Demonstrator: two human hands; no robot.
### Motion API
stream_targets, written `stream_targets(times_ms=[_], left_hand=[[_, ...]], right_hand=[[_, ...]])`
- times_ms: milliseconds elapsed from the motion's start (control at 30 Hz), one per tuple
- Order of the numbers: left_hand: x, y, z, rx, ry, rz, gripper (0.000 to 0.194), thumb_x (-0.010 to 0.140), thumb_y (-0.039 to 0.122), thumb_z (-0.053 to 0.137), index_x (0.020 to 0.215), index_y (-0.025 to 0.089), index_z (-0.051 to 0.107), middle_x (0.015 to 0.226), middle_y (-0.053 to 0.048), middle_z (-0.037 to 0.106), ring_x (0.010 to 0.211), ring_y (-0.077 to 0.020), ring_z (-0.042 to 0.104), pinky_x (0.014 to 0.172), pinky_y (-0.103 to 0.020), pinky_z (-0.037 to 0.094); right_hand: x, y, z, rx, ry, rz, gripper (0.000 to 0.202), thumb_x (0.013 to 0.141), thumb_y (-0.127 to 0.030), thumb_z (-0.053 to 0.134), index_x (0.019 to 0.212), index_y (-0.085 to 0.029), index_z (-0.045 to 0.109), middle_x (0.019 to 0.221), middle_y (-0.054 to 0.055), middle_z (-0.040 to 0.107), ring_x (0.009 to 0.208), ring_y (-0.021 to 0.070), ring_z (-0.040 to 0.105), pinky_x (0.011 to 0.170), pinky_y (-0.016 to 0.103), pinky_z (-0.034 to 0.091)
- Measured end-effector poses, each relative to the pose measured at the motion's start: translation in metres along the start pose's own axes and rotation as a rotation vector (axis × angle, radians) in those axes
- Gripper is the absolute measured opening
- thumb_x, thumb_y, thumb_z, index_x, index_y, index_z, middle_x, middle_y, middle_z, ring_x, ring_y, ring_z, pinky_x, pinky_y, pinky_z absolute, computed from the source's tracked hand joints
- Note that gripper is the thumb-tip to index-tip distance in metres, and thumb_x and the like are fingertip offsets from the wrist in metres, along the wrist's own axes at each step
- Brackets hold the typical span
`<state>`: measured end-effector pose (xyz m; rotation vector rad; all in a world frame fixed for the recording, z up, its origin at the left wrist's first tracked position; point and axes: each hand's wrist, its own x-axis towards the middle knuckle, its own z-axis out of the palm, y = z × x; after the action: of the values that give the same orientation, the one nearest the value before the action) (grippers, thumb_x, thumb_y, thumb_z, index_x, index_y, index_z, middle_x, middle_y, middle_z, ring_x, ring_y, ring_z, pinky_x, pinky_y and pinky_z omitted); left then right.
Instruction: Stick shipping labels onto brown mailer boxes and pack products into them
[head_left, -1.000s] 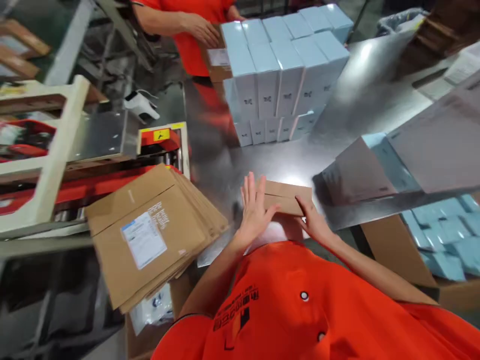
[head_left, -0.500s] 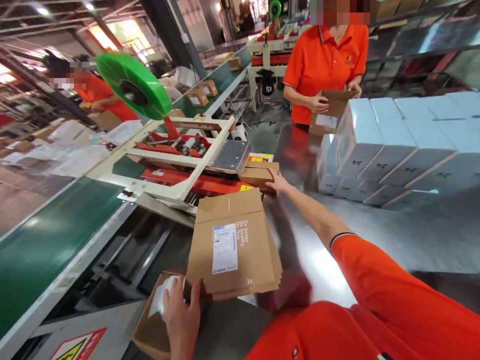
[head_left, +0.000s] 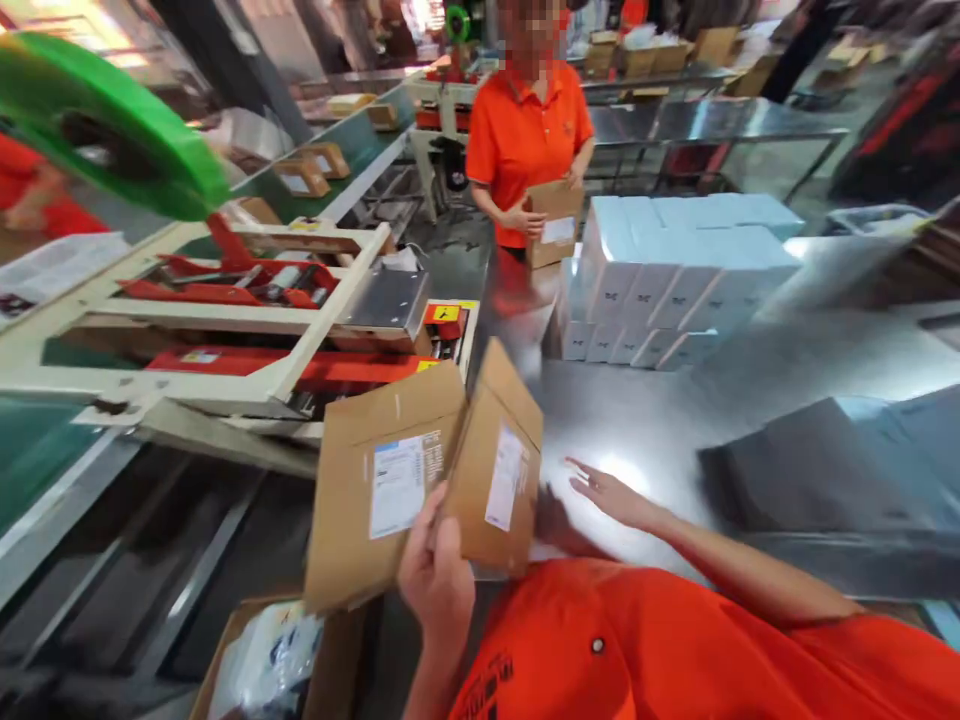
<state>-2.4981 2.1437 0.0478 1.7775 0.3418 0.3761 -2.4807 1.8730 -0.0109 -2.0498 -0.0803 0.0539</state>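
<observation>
My left hand (head_left: 439, 570) grips the lower left edge of a flattened cardboard carton (head_left: 469, 535), which is tilted upright and bears a white label. Just left of it lie other flattened cartons (head_left: 341, 520), the top one labelled and printed with text. My right hand (head_left: 607, 492) hovers over the shiny metal table (head_left: 622, 420), fingers apart and holding nothing. At the lower left stands an open cardboard box (head_left: 337, 665) with clear and white plastic wrapping inside.
A taping machine (head_left: 262, 320) with a big green tape roll (head_left: 112, 130) stands left, by a green conveyor (head_left: 37, 450). White boxes (head_left: 660, 275) are stacked on the table. Across it, a co-worker in orange (head_left: 529, 140) holds a carton (head_left: 555, 220). Dark grey boxes (head_left: 810, 470) sit at right.
My left hand has left the box at lower left and now holds up a flattened carton. My right hand has let go of the carton at the taping machine and moved back. The view has swung right.
</observation>
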Motion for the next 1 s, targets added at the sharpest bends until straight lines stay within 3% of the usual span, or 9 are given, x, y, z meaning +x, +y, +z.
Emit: stream_targets(times_ms=[100, 267, 367, 500, 600, 700, 800, 900, 1000], left_hand=[[-0.023, -0.007, 0.040, -0.182, -0.374, -0.011, 0.036, 0.091, 0.040, 0.055, 0.114, 0.019, 0.072, 0.119, -0.010, 0.072, 0.114, -0.0279, 0.065, 0.103, -0.041, 0.050], [-0.050, -0.017, 0.071, -0.373, -0.858, -0.018, 0.040, 0.093, 0.042, 0.049, 0.119, 0.021, 0.071, 0.131, -0.010, 0.066, 0.127, -0.0287, 0.057, 0.109, -0.042, 0.046], [-0.051, -0.015, 0.095, -0.296, -0.879, 0.006, 0.045, 0.096, 0.040, 0.042, 0.122, 0.017, 0.069, 0.131, -0.010, 0.065, 0.125, -0.0277, 0.058, 0.111, -0.040, 0.044], [-0.033, -0.014, 0.149, -0.301, -0.567, 0.133, 0.053, 0.099, 0.042, 0.034, 0.142, 0.015, 0.051, 0.148, -0.010, 0.051, 0.139, -0.0245, 0.043, 0.118, -0.038, 0.031], [-0.022, -0.022, 0.166, -0.254, -0.914, 0.251, 0.058, 0.097, 0.053, 0.037, 0.139, 0.018, 0.056, 0.153, -0.010, 0.044, 0.149, -0.0272, 0.025, 0.122, -0.045, 0.021], [-0.027, -0.032, 0.152, -0.061, -1.264, 0.381, 0.046, 0.092, 0.053, 0.047, 0.102, 0.020, 0.078, 0.135, -0.012, 0.062, 0.153, -0.0290, 0.007, 0.122, -0.053, 0.012], [-0.038, -0.032, 0.145, -0.006, -1.035, 0.276, 0.030, 0.088, 0.043, 0.056, 0.086, 0.020, 0.074, 0.116, -0.014, 0.070, 0.145, -0.0310, 0.031, 0.116, -0.054, 0.029], [-0.035, -0.024, 0.164, 0.087, -0.725, 0.022, 0.047, 0.071, 0.038, 0.073, 0.111, 0.015, 0.063, 0.122, -0.017, 0.061, 0.117, -0.0299, 0.058, 0.101, -0.049, 0.047], [-0.028, -0.015, 0.176, 0.113, -0.880, -0.256, 0.069, 0.068, 0.038, 0.076, 0.128, 0.011, 0.054, 0.123, -0.019, 0.062, 0.105, -0.0279, 0.065, 0.094, -0.044, 0.050]], right_hand=[[0.023, 0.009, -0.063, 0.126, 0.274, 0.177, 0.076, 0.092, -0.058, 0.048, 0.154, -0.020, 0.029, 0.160, 0.010, 0.029, 0.146, 0.0250, 0.032, 0.118, 0.046, 0.034], [0.006, 0.026, -0.124, 0.333, 0.487, 0.235, 0.093, 0.077, -0.067, 0.064, 0.149, -0.020, 0.029, 0.148, 0.017, 0.044, 0.140, 0.0264, 0.040, 0.119, 0.045, 0.031], [-0.038, 0.030, -0.119, 0.320, 0.575, 0.205, 0.096, 0.070, -0.065, 0.073, 0.146, -0.025, 0.031, 0.149, 0.015, 0.041, 0.141, 0.0275, 0.039, 0.119, 0.047, 0.029], [-0.092, 0.037, -0.091, 0.216, 0.373, 0.076, 0.108, 0.064, -0.059, 0.081, 0.150, -0.025, 0.027, 0.152, 0.015, 0.037, 0.142, 0.0305, 0.037, 0.120, 0.049, 0.025], [-0.108, 0.052, -0.080, 0.073, 0.447, 0.123, 0.120, 0.062, -0.059, 0.083, 0.155, -0.019, 0.017, 0.156, 0.021, 0.029, 0.144, 0.0345, 0.032, 0.120, 0.054, 0.024], [-0.112, 0.065, -0.086, -0.097, 0.591, 0.112, 0.096, 0.074, -0.054, 0.076, 0.150, -0.019, 0.029, 0.153, 0.020, 0.036, 0.143, 0.0310, 0.035, 0.118, 0.052, 0.028], [-0.125, 0.069, -0.092, -0.131, 0.526, -0.032, 0.047, 0.087, -0.043, 0.066, 0.127, -0.024, 0.053, 0.137, 0.014, 0.056, 0.133, 0.0252, 0.049, 0.114, 0.048, 0.037], [-0.146, 0.068, -0.097, -0.019, 0.418, -0.067, 0.022, 0.092, -0.040, 0.060, 0.108, -0.025, 0.063, 0.130, 0.010, 0.063, 0.135, 0.0242, 0.047, 0.115, 0.048, 0.034], [-0.154, 0.075, -0.103, 0.290, 0.360, 0.127, 0.045, 0.093, -0.063, 0.043, 0.099, -0.026, 0.066, 0.139, 0.008, 0.057, 0.138, 0.0268, 0.044, 0.112, 0.051, 0.037]])
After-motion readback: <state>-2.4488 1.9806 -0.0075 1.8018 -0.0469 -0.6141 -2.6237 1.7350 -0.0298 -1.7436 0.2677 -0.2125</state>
